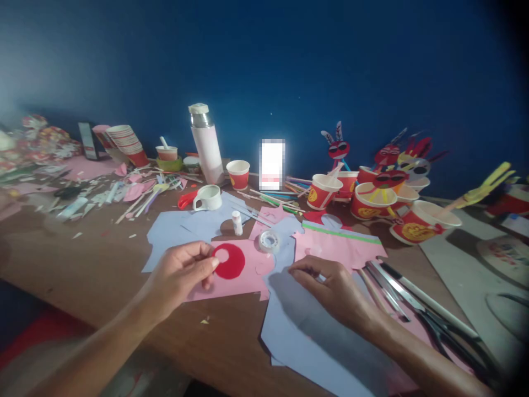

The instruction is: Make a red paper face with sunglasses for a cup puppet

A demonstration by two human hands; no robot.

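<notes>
My left hand (188, 267) pinches a red paper circle (233, 263) at its left edge, thumb in front. A small pale pink circle (223, 255) shows on the red one near my thumb. Behind it lies pink paper (248, 284). My right hand (326, 278) hovers over light blue paper (297, 331), thumb and fingertips pressed together; whatever may be between them is too small to make out. A tape roll (269, 241) lies between the hands, a little farther back. Beside it stands a small white bottle (237, 223).
Scissors (430, 314) lie right of my right forearm. Farther back are a white mug (209, 197), a tall flask (206, 146) and a red paper cup (238, 175). Decorated cups (374, 201) crowd the back right. Paper scraps (136, 190) and stacked cups (128, 144) cover the left.
</notes>
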